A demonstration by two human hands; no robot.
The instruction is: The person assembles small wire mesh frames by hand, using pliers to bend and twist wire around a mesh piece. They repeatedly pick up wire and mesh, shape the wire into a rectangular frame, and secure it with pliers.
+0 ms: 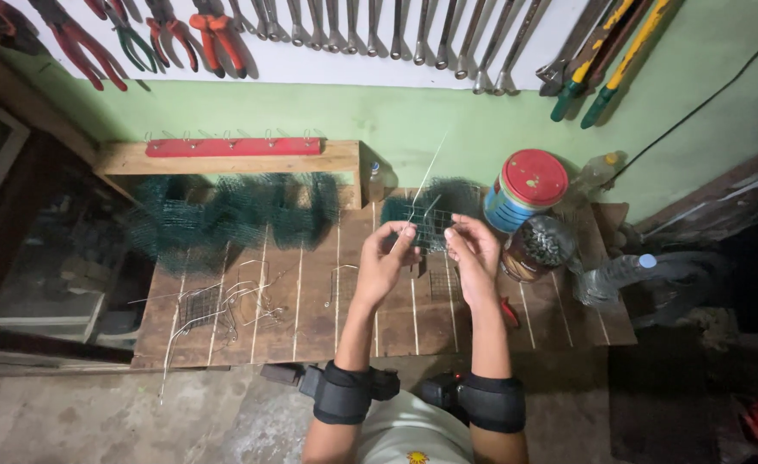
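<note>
My left hand (390,254) and my right hand (473,249) are raised side by side over a wooden slat table (310,326). Between them they pinch a thin pale wire (424,185) that runs up and away toward the wall. Just behind the fingers lies a piece of dark green wire mesh (435,215). Both forearms wear black bands near the elbows.
A long roll of green mesh (224,219) lies at the table's back left under a wooden shelf with a red hook rail (233,147). Bent wires and small mesh squares (216,305) lie front left. A red-lidded can (525,189), a jar (538,247) and a plastic bottle (611,275) stand right. Pliers and wrenches hang on the wall.
</note>
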